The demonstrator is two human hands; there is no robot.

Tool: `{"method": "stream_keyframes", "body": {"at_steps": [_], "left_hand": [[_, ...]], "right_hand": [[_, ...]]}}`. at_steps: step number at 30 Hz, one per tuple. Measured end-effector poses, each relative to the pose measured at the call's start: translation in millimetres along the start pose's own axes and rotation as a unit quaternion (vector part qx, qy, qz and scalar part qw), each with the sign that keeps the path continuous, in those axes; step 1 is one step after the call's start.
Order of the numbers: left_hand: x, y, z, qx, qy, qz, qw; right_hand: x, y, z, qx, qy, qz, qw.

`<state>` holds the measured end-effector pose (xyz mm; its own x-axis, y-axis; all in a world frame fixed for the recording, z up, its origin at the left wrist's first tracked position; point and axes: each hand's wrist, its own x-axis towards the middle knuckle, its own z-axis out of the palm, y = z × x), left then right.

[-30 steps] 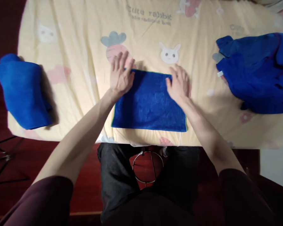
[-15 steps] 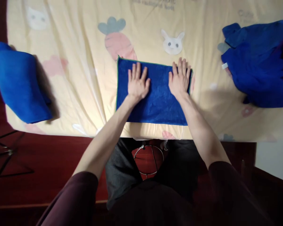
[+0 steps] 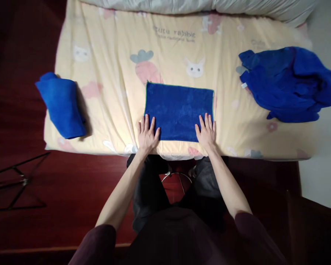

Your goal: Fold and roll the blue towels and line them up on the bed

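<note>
A blue towel (image 3: 179,106) with a thin green edge lies flat as a rectangle on the bed in front of me. My left hand (image 3: 148,135) rests palm down at its near left corner, fingers spread, partly on the towel and partly on the sheet. At the near right corner lies my right hand (image 3: 206,131), also flat with fingers apart. Neither hand grasps anything. The towel's two near corners are covered by my hands.
The cream bed sheet (image 3: 113,84) carries carrot and rabbit prints. A folded blue towel bundle (image 3: 63,106) lies at the left edge. On the right sits a rumpled heap of blue towels (image 3: 289,88) with a white tag. White bedding (image 3: 160,5) lines the far side; a black metal stand (image 3: 24,182) is lower left.
Both hands have slid toward me, from the towel's upper part to its near corners. The towel stays flat. The camera view has widened, showing more of the bed's far side.
</note>
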<state>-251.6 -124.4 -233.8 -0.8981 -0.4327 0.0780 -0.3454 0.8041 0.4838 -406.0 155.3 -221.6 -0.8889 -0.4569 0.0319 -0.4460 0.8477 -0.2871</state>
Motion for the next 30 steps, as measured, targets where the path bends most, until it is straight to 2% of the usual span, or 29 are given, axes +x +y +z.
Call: {"method": "stream_keyframes", "body": {"at_steps": [4, 7, 10, 15, 20, 23, 26, 28, 30], "left_hand": [[-12.1, -18.5, -17.1, -0.013, 0.038, -0.071, 0.997], [-15.1, -31.7, -33.2, -0.039, -0.020, -0.138, 0.989], [-11.1, -38.9, -44.3, -0.068, -0.088, -0.184, 0.977], [-5.1, -35.8, -50.4, -0.073, -0.105, -0.207, 0.970], [-10.0, -40.4, -57.4, -0.030, -0.107, -0.205, 0.972], [-15.1, -44.2, -60.7, -0.018, -0.108, -0.211, 0.971], [-19.5, -41.8, -62.5, 0.004, -0.103, -0.207, 0.973], [-20.8, -35.5, -62.8, 0.034, -0.067, -0.181, 0.981], [-19.9, -24.5, -60.0, 0.051, 0.005, -0.123, 0.991]], "right_hand": [[-28.9, 18.7, -7.3, 0.035, 0.087, 0.142, 0.985], [-49.6, 42.3, -12.0, 0.113, 0.101, 0.204, 0.967], [-57.6, 58.3, -12.5, 0.207, 0.051, 0.215, 0.953], [-53.8, 60.6, -13.6, 0.282, 0.028, 0.222, 0.933], [-57.2, 66.6, -29.7, 0.177, -0.016, 0.228, 0.957], [-59.0, 70.8, -38.9, 0.127, -0.052, 0.248, 0.959], [-57.9, 67.5, -43.3, 0.092, -0.090, 0.237, 0.963], [-55.7, 59.1, -43.5, 0.074, -0.052, 0.209, 0.974], [-52.5, 43.7, -41.3, 0.075, 0.042, 0.165, 0.983]]}}
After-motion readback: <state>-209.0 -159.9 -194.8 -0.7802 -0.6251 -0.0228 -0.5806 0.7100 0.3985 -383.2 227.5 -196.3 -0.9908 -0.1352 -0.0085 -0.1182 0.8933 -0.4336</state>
